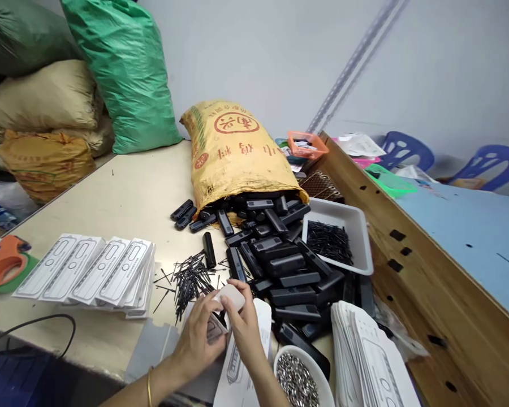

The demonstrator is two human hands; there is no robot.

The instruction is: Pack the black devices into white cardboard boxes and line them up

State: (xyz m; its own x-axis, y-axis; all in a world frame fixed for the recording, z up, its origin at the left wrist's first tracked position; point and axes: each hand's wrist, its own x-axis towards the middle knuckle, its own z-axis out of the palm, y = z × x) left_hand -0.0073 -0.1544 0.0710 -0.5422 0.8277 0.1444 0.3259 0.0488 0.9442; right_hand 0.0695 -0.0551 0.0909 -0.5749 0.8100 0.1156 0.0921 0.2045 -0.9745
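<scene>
Low in the middle of the head view, my left hand [200,336] is wrapped around a small printed card box [215,329]. My right hand [244,319] pinches the white end flap of the same box, which stands up between both hands. Something dark shows at the box's mouth, too small to name. Beneath my right wrist lies a flat unfolded printed card [258,333]. Thin black pins or screws [193,282] are scattered just beyond my left hand. A heap of black plastic cases [286,265] lies beyond and to the right of my right hand.
A yellow sack [241,158] spills the cases. Finished-looking white boxes [97,271] stand in a row at left, beside an orange tape dispenser [6,263]. At right are a white tray [358,226], a bowl of small metal parts [299,376], stacked cards [369,362] and a wooden partition [428,271].
</scene>
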